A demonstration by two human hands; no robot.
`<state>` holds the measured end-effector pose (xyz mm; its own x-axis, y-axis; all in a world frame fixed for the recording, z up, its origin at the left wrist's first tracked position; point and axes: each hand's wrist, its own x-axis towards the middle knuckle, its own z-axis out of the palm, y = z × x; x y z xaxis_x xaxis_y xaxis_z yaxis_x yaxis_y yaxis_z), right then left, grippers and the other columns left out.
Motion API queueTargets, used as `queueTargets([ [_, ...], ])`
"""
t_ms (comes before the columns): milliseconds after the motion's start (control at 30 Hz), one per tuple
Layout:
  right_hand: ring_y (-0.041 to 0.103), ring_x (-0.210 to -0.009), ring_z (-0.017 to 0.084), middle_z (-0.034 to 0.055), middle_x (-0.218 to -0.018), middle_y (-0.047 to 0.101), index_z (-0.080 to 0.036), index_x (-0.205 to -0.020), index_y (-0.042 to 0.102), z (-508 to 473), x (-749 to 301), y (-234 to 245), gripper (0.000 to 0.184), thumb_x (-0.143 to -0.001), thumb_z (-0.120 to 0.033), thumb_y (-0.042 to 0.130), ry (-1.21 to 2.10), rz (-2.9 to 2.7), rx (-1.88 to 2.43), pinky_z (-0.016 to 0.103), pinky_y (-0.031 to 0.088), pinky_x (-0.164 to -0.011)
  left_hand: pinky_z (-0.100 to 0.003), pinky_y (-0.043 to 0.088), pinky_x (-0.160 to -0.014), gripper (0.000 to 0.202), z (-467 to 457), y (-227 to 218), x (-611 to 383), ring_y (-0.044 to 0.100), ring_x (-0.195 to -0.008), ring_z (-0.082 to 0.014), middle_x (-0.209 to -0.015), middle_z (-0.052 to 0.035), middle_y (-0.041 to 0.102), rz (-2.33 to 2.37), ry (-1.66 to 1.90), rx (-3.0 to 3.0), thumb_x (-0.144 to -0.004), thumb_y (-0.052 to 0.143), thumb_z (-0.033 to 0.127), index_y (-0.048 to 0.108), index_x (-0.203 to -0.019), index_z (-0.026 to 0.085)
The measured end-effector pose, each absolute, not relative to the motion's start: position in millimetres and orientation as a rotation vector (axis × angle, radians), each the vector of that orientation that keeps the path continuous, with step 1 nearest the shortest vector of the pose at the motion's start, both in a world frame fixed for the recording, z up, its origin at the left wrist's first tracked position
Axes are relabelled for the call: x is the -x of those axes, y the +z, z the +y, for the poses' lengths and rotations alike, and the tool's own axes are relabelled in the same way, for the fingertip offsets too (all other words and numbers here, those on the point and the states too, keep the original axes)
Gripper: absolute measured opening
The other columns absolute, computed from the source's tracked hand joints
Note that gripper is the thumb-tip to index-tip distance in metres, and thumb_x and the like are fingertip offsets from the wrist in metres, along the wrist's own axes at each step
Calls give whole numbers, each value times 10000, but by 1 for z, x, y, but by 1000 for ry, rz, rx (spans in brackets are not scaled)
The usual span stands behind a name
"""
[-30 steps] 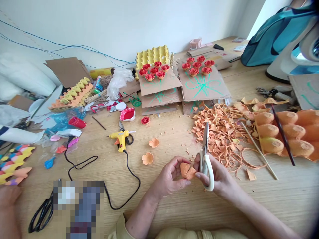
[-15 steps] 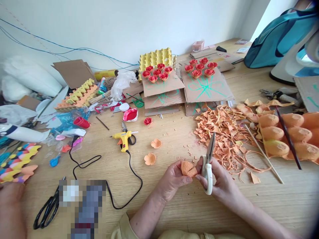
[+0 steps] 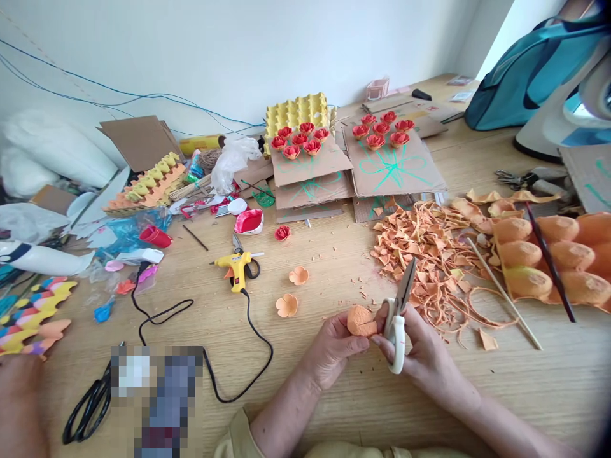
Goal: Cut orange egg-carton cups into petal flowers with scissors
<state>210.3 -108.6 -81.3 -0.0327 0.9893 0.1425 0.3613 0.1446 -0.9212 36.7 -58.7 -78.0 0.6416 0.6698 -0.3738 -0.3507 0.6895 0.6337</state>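
Observation:
Between thumb and fingers, my left hand (image 3: 334,346) pinches an orange egg carton cup (image 3: 361,320) that has a slit cut into its side. My right hand (image 3: 420,350) holds white-handled scissors (image 3: 396,327), their blades pointing up and away from the cup. The right thumb and fingertips also touch the cup's right edge. Two orange petal-shaped cups, one (image 3: 298,275) behind the other (image 3: 286,305), lie on the table to the left. A small red paper rose (image 3: 282,233) sits farther back. Orange carton scraps (image 3: 420,261) are heaped behind my right hand.
A yellow glue gun (image 3: 238,267) trails its black cord across the table. Red roses stand on cardboard sheets (image 3: 396,168) at the back. On the right lie an orange egg tray (image 3: 522,254) and a thin stick (image 3: 503,292). Another person's arm (image 3: 21,401) rests at far left.
The cup has turned slightly in my fingers, so its base and the slit face more toward me. The scissors stay in my right hand, barely shifted.

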Motion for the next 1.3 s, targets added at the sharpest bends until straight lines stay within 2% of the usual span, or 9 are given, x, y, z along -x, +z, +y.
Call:
queueTargets([
  [167,619,-828,203,33,-923,619,-255,-1051,494,-110,-207,-84,202,-919,-318,633,873,-1518,1334,288,499,-641,-203,416,-676,450,-62,-80,-40,599,-776,-109,-916,-53,707,621,655,-424,-585,922,243,740,-984,139],
  [400,593,-839,217,41,-936,606,-253,-1073,492,-108,-211,-80,196,-920,-267,613,750,-1628,1336,324,495,-714,-209,381,-604,375,-64,-84,-44,563,-717,-100,-850,-38,682,670,724,-441,-615,902,255,726,-924,136],
  [500,565,-822,225,42,-899,599,-247,-949,470,-104,-217,-75,129,-916,-264,593,680,-1771,1346,352,468,-741,-209,391,-608,323,-61,-83,-42,517,-675,-82,-766,2,616,670,819,-364,-622,896,227,697,-862,142],
  [633,516,-698,200,6,-772,554,-245,-838,422,-98,-224,-70,185,-878,-252,603,545,-2017,1364,394,415,-776,-212,403,-614,342,-56,-78,-37,464,-658,-74,-726,36,515,636,934,-259,-612,903,230,652,-830,152],
  [767,529,-710,214,15,-776,576,-240,-859,467,-95,-223,-69,171,-836,-253,637,453,-2146,1425,411,389,-793,-221,414,-653,335,-53,-75,-34,453,-679,-75,-747,33,500,625,962,-202,-623,897,236,610,-777,158],
  [1000,537,-742,225,28,-810,579,-231,-894,485,-95,-219,-68,167,-861,-295,636,452,-2176,1430,430,371,-822,-238,408,-657,321,-54,-77,-32,446,-683,-89,-736,28,495,600,904,-223,-635,891,260,615,-765,161],
  [1300,522,-748,219,26,-832,562,-222,-922,469,-93,-221,-69,195,-822,-234,636,494,-2205,1376,422,377,-805,-221,389,-640,301,-58,-79,-38,434,-689,-95,-717,18,478,543,829,-308,-668,873,271,617,-768,149],
])
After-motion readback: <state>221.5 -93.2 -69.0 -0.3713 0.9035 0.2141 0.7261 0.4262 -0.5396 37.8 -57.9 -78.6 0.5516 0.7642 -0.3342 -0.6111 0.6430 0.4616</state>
